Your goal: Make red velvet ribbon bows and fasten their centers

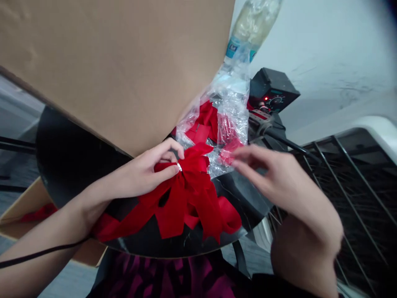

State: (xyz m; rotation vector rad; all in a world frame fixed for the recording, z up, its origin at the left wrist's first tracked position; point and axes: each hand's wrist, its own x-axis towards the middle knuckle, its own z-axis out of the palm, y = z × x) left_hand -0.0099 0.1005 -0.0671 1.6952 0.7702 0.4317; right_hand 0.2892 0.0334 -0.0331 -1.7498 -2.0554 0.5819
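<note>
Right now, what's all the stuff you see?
Ribbon bow: at least one, red, mid-table
Tie: one, silver, on bow
Plastic wrapping: count unclear, clear, behind bow
Ribbons: several, red, amid wrapping
Bottle: one, clear, blue-labelled, top right
Control box: one, black, right
Wire rack: one, white-framed, far right
Cardboard boxes: two, brown, upper and lower left
Round table: one, black, centre
Cord: one, black, lower left
Clothing: one piece, purple-black, bottom
Left hand: one, on bow
Right hand: one, at wrapping

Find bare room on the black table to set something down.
Bare tabletop shows left, between the cardboard box and left forearm, with a smaller patch between the red bow and right hand. The middle is crowded: bow, left hand, plastic bag.
</note>
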